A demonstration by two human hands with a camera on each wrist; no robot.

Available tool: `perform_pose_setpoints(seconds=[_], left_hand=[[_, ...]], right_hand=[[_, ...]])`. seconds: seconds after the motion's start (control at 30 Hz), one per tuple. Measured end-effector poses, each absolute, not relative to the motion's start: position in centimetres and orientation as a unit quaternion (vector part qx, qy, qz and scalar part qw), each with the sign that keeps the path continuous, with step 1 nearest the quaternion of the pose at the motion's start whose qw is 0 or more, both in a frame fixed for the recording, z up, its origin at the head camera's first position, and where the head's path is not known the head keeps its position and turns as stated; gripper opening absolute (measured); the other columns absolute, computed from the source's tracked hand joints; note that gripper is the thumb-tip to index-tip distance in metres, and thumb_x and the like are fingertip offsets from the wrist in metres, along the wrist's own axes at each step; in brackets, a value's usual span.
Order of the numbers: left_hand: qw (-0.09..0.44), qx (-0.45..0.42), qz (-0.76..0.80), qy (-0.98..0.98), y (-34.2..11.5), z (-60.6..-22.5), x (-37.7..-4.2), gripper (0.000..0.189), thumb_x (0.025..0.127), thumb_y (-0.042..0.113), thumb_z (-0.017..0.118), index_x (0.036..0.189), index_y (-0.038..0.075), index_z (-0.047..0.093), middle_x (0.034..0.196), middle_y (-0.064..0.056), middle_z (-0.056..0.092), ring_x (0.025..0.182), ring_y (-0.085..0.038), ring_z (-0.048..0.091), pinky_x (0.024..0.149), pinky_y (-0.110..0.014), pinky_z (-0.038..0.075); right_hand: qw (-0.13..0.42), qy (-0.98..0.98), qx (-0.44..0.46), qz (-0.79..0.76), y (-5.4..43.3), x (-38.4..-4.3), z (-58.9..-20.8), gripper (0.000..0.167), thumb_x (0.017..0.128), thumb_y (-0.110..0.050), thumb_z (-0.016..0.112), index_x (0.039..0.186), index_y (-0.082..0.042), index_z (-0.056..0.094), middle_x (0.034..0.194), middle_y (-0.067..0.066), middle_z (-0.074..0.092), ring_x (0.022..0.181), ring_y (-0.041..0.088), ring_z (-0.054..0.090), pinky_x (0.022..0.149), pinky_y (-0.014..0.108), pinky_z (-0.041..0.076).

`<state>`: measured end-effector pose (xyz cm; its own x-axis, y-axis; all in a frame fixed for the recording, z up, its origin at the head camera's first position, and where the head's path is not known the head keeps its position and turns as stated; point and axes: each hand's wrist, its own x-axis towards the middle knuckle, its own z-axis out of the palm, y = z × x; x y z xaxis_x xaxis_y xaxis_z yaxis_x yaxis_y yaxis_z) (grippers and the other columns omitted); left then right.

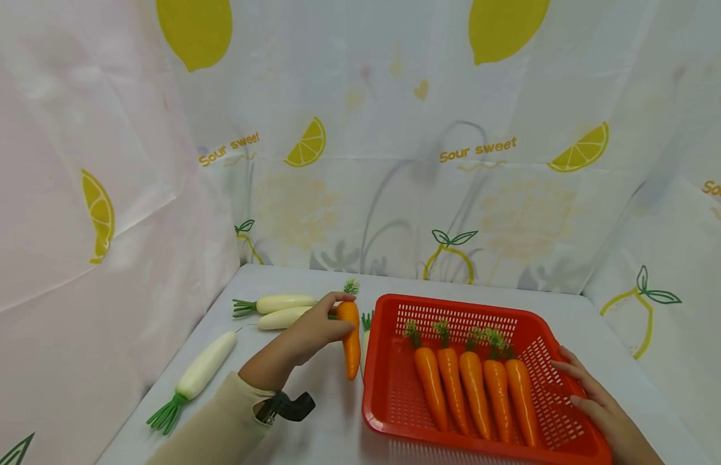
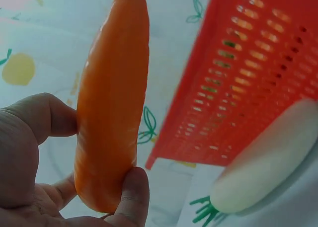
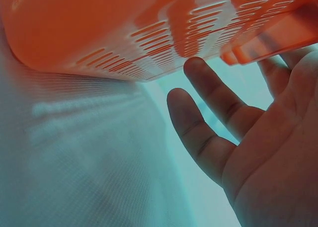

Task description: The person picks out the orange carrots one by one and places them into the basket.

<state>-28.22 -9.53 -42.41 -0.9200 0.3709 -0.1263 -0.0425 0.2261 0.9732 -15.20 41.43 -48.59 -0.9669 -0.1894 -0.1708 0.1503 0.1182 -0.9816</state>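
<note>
In the head view my left hand (image 1: 316, 329) holds an orange carrot (image 1: 350, 339) beside the basket's left side, its leafy top up and its tip down. The left wrist view shows the thumb and fingers around the thick end of the carrot (image 2: 112, 108). My right hand (image 1: 601, 407) rests at the right rim of a red perforated basket (image 1: 383, 371). In the right wrist view two fairly straight fingers of the right hand (image 3: 268, 132) lie outside the basket wall (image 3: 74, 28); the others reach the rim, partly hidden. Several carrots (image 1: 473, 387) lie side by side in the basket.
A white radish (image 1: 208, 365) with green stems lies at the table's left. Two more radishes, one behind (image 1: 284, 302) and one nearer (image 1: 283, 318), lie beyond the left forearm. Another radish (image 2: 268, 157) lies against the basket's left side. Lemon-print cloth (image 1: 360, 194) surrounds the white table.
</note>
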Motion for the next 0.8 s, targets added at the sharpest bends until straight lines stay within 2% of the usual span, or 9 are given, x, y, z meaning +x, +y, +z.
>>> perform_pose_setpoints(seconds=[0.17, 0.4, 0.67, 0.8], left_hand=[[0.211, 0.133, 0.659, 0.71, -8.5, -40.9, -28.0, 0.057, 0.097, 0.006, 0.061, 0.151, 0.009, 0.04, 0.137, -0.024, 0.048, 0.114, -0.03, 0.061, 0.103, -0.04, 0.055], [0.224, 0.148, 0.64, 0.72, -6.7, -39.6, -27.7, 0.065, 0.093, 0.008, 0.067, 0.151, 0.006, 0.039, 0.139, -0.024, 0.044, 0.114, -0.03, 0.062, 0.103, -0.041, 0.056], [0.236, 0.159, 0.591, 0.755, -5.5, -38.9, -27.2, 0.066, 0.09, 0.013, 0.071, 0.149, 0.008, 0.043, 0.138, -0.022, 0.047, 0.108, -0.028, 0.064, 0.099, -0.041, 0.057], [0.251, 0.179, 0.56, 0.769, -4.5, -38.5, -27.1, 0.066, 0.09, 0.014, 0.073, 0.149, 0.01, 0.044, 0.138, -0.019, 0.048, 0.108, -0.026, 0.063, 0.095, -0.039, 0.058]], right_hand=[[0.132, 0.735, -0.007, -0.665, 41.4, -15.2, -48.5, 0.053, 0.114, -0.021, 0.036, 0.165, -0.03, 0.025, 0.168, -0.03, -0.003, 0.115, -0.011, 0.057, 0.088, 0.053, 0.061], [0.137, 0.734, 0.001, -0.665, 41.4, -15.2, -48.5, 0.054, 0.114, -0.023, 0.036, 0.166, -0.029, 0.022, 0.169, -0.029, -0.005, 0.115, -0.012, 0.056, 0.09, 0.053, 0.06], [0.129, 0.734, -0.048, -0.665, 41.3, -15.1, -48.5, 0.055, 0.115, -0.02, 0.032, 0.167, -0.019, 0.016, 0.168, -0.032, -0.003, 0.12, -0.017, 0.051, 0.089, 0.05, 0.061], [0.13, 0.733, -0.031, -0.667, 41.3, -14.9, -48.2, 0.056, 0.114, -0.021, 0.035, 0.167, -0.021, 0.016, 0.17, -0.029, -0.005, 0.119, -0.013, 0.054, 0.089, 0.054, 0.06]])
